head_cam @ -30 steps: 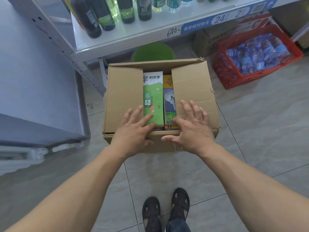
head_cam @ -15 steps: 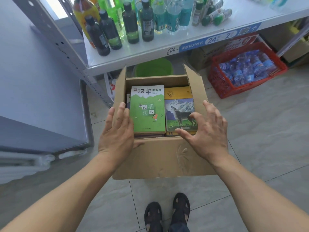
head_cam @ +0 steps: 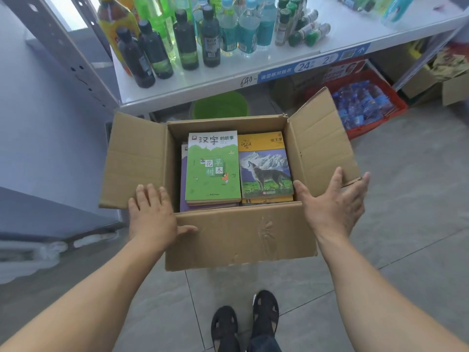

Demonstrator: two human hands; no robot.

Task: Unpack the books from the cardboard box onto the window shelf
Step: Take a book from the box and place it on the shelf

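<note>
A cardboard box (head_cam: 238, 235) stands on the tiled floor with its side flaps spread outward. Inside lie two stacks of books: a green book (head_cam: 213, 166) tops the left stack, a yellow book with a wolf picture (head_cam: 265, 168) tops the right one. My left hand (head_cam: 152, 214) lies flat on the left flap, thumb on the front wall. My right hand (head_cam: 335, 204) presses the right flap outward, fingers spread. Neither hand holds a book.
A white metal shelf (head_cam: 228, 74) with several drink bottles runs just behind the box. A green bucket (head_cam: 219, 105) sits under it. A red crate of water bottles (head_cam: 365, 102) stands to the right. A grey cabinet (head_cam: 38, 148) fills the left. My feet (head_cam: 243, 323) are below the box.
Both hands pushed the two top flaps from closed to fully spread, exposing the two book stacks. The view came closer to the box.
</note>
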